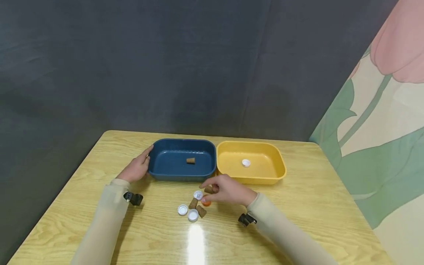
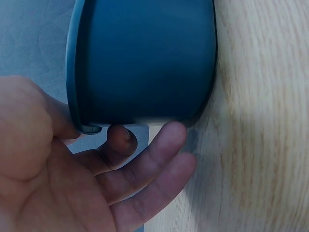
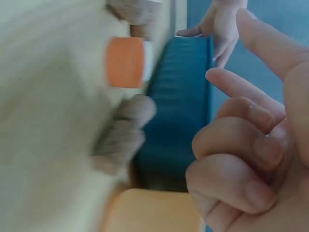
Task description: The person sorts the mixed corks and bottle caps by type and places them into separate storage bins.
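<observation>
At the left end of the blue basin, my left hand holds the rim. Its thumb meets the rim in the left wrist view, with the other fingers beside the outer wall. My right hand hovers over a small group of corks and bottle caps, thumb and index finger apart with nothing between them. Its other fingers are curled in. Below it are an orange cap and a cork. More corks and white caps lie to the left.
A yellow basin stands at the right of the blue one, with a white cap inside. One cork lies in the blue basin. Behind the wooden table hangs a dark cloth.
</observation>
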Demonstrator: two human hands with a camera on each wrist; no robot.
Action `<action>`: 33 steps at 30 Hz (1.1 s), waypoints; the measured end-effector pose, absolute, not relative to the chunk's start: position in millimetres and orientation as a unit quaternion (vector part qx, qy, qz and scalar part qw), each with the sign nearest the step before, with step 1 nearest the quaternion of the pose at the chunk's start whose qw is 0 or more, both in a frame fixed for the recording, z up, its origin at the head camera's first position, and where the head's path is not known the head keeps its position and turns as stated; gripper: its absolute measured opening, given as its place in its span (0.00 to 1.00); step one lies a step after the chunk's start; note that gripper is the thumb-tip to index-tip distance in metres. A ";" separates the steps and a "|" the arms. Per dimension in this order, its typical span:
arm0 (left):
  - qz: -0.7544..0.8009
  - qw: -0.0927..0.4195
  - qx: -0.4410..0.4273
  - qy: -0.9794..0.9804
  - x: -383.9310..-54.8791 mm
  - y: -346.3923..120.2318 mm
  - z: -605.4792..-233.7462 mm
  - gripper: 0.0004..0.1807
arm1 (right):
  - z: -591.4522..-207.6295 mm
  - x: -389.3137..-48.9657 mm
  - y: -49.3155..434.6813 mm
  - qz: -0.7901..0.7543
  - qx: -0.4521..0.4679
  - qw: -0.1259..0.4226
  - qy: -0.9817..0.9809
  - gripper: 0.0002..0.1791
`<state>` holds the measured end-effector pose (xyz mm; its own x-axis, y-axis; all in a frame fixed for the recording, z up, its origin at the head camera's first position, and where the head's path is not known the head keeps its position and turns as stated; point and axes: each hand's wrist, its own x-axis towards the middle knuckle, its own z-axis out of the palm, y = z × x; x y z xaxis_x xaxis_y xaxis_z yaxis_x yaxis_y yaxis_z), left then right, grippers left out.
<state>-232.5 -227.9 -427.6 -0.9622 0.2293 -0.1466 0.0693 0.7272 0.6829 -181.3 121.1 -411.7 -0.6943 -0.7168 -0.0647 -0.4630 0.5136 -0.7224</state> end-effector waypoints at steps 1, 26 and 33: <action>0.360 0.111 0.081 0.923 -232.8 -227.9 -427.8 0.30 | -415.4 -180.1 124.5 -0.353 -0.346 0.183 0.850 0.25; 0.363 0.119 0.075 0.921 -233.6 -227.7 -426.1 0.30 | -457.6 -174.5 129.1 -0.353 -0.298 0.154 0.873 0.26; 0.365 0.119 0.073 0.921 -233.8 -228.5 -426.5 0.30 | -461.5 -172.9 123.3 -0.357 -0.295 0.150 0.873 0.24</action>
